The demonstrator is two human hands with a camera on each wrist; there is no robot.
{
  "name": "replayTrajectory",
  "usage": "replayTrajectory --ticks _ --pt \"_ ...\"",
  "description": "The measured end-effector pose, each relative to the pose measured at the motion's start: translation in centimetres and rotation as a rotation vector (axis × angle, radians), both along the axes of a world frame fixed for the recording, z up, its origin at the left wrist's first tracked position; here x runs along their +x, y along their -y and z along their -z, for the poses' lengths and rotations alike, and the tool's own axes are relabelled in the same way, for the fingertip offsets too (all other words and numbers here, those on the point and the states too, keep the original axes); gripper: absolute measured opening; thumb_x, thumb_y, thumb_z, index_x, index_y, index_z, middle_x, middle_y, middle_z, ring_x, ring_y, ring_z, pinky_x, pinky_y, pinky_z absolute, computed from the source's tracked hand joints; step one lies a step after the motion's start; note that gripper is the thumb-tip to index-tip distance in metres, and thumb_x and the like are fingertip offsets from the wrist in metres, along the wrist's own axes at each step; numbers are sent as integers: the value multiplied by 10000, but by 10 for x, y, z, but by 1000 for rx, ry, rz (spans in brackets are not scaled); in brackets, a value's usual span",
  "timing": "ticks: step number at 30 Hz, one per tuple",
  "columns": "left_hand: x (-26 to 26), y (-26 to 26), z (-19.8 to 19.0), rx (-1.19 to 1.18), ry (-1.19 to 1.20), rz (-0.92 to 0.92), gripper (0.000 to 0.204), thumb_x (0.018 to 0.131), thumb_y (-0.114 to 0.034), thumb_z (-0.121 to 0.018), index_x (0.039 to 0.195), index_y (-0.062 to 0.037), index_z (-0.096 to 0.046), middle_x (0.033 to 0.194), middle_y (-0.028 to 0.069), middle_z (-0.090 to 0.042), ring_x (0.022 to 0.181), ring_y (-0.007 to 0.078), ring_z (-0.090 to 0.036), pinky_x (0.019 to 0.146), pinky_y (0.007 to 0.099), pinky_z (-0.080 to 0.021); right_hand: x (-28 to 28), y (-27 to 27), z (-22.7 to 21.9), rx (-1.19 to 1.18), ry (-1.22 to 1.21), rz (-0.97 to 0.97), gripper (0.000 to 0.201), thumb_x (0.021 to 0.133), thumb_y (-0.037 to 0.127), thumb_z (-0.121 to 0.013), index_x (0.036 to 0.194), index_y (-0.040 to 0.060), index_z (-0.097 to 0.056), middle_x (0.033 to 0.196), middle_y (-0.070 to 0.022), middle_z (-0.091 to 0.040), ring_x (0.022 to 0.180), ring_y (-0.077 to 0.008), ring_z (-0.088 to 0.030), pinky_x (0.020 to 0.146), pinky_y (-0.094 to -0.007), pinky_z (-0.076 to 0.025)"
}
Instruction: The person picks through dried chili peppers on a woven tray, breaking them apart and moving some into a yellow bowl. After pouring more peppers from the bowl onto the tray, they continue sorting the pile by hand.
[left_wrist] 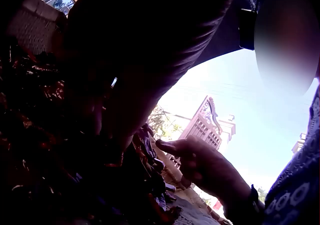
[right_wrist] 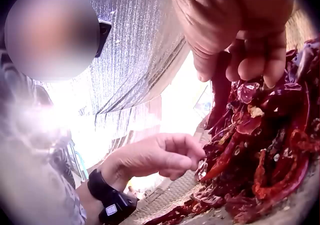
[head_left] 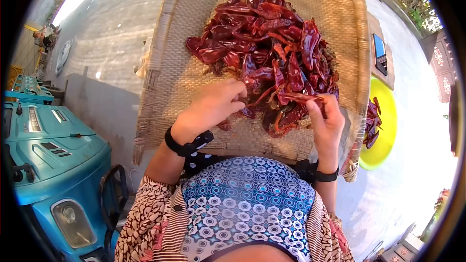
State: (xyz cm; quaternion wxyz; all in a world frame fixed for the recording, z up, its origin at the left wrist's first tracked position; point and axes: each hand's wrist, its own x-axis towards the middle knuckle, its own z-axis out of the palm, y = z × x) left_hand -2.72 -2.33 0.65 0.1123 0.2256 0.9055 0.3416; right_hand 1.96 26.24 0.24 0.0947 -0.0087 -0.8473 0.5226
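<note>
A heap of dried red chili peppers (head_left: 262, 34) lies on a woven tray (head_left: 194, 0). My right hand (head_left: 327, 122) pinches one long chili pepper (head_left: 298, 97) between thumb and fingers at the heap's near right side. My left hand (head_left: 213, 102) is at the near left edge of the heap, fingers bent and thumb close to the index finger. In the right wrist view the left fingertips (right_wrist: 197, 160) are right at the chilies; I cannot tell whether they hold one. The left wrist view is very dark over the heap.
A yellow basin (head_left: 386, 136) with several chilies stands right of the tray. Above it, a phone (head_left: 380, 53) lies on a board. A teal vehicle (head_left: 58, 155) is on the left, on the concrete ground (head_left: 107, 43).
</note>
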Motion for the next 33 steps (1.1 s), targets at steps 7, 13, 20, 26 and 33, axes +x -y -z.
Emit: replayTrajectory --ticks 7,13,20,26,33 --pt "11 36 3 -241 60 19 266 787 -235 -763 943 -92 -601 953 123 -605 871 337 -624 734 433 -488 1 -85 3 -214 -363 572 358 966 216 -699 1263 51 -584 930 14 -632 709 -36 -504 565 -168 -380" --pt "23 45 8 -295 46 38 350 765 -216 -775 1019 -104 -562 957 124 -596 913 350 -621 750 450 -496 9 -101 5 -115 -221 665 406 990 236 -663 1321 38 -536 945 -8 -621 738 -56 -546 577 -181 -418" --pt "26 15 -27 -69 -110 82 334 805 -189 -740 1121 -139 -644 989 80 -613 892 292 -650 747 408 -533 -5 -61 15 123 -71 409 366 946 146 -674 1286 53 -574 1041 -78 -631 861 -144 -610 718 -281 -507" --pt "27 -13 -29 -61 -38 251 423 834 -187 -736 1248 -165 -650 1040 48 -616 892 245 -664 733 366 -552 -2 -59 19 376 27 422 346 884 113 -708 1212 64 -611 1151 -133 -607 1019 -266 -621 838 -360 -519" --pt "14 -58 -36 123 -229 266 451 790 -137 -753 1223 -116 -628 1010 58 -628 907 258 -657 725 357 -551 6 -37 -22 -90 231 -43 198 992 186 -632 1091 15 -633 790 -4 -600 683 -96 -574 625 -258 -496"
